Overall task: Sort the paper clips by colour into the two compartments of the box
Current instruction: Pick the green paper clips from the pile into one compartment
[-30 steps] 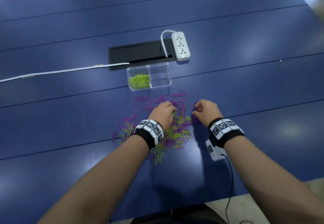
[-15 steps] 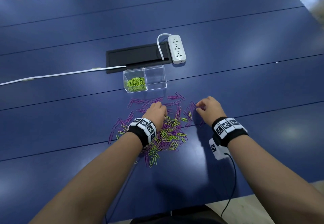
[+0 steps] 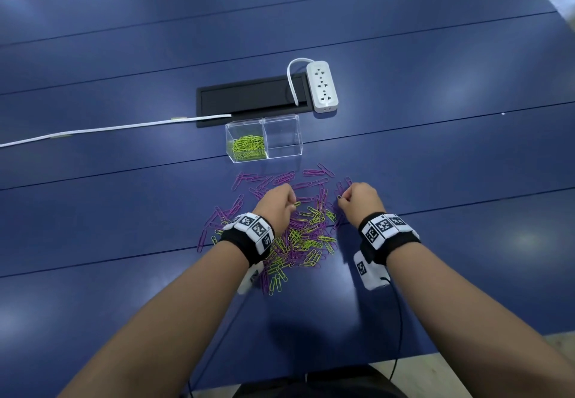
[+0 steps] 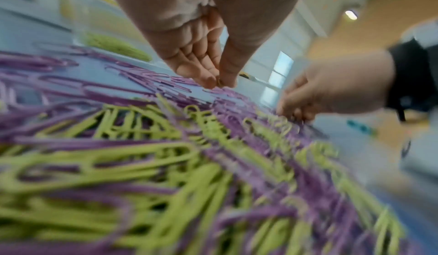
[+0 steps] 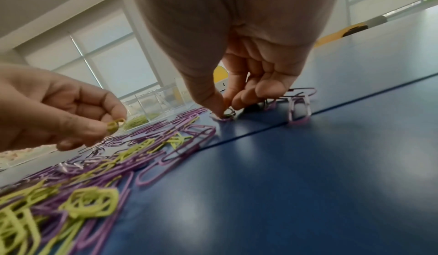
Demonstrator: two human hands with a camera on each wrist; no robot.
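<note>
A mixed heap of green and purple paper clips (image 3: pixel 306 235) lies on the blue table. Beyond it stands the clear two-compartment box (image 3: pixel 281 119). Its left compartment holds green clips (image 3: pixel 249 148); the right compartment (image 3: pixel 284 137) shows none. My left hand (image 3: pixel 292 204) hovers over the heap's far side and pinches a green clip (image 5: pixel 115 125) between thumb and forefinger. My right hand (image 3: pixel 341 199) is at the heap's right edge. Its thumb and fingertips pinch a purple clip (image 5: pixel 225 116) that lies on the table.
A white power strip (image 3: pixel 322 89) and a black cable hatch (image 3: pixel 249 98) sit behind the box. A flat white cable (image 3: pixel 109 129) runs off to the left. Loose purple clips (image 3: pixel 314 173) lie between heap and box. The table's near edge (image 3: pixel 466 351) is close to me.
Both hands stayed at the heap's far side. The left hand's fingers have closed on a green clip, and the right hand's fingers have curled down onto a purple one.
</note>
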